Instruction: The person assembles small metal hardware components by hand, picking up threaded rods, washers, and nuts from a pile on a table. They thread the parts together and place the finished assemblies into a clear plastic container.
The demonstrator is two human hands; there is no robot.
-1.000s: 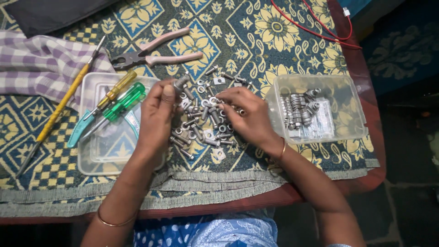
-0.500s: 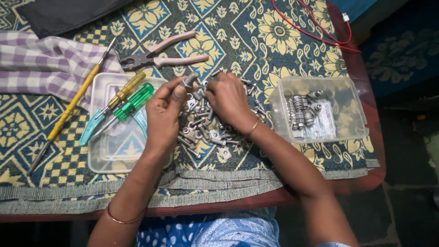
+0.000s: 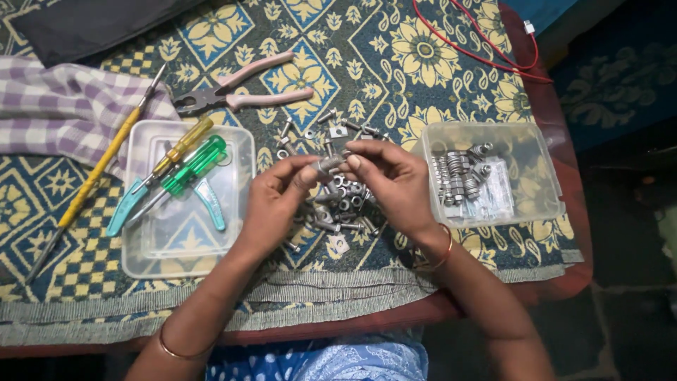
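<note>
Hands meet above the loose pile of bolts and nuts (image 3: 338,204) in the head view, a short bolt (image 3: 328,166) pinched between them with its long axis lying roughly sideways, left to right. The left hand (image 3: 278,201) nips the bolt's left end between thumb and forefinger, while the right hand (image 3: 395,183) pinches the right end with its fingertips, so both hands sit equally close. Left of the pile stands the clear tray (image 3: 141,261) of screwdrivers, and right of it the clear tub (image 3: 543,183) of sorted hardware.
</note>
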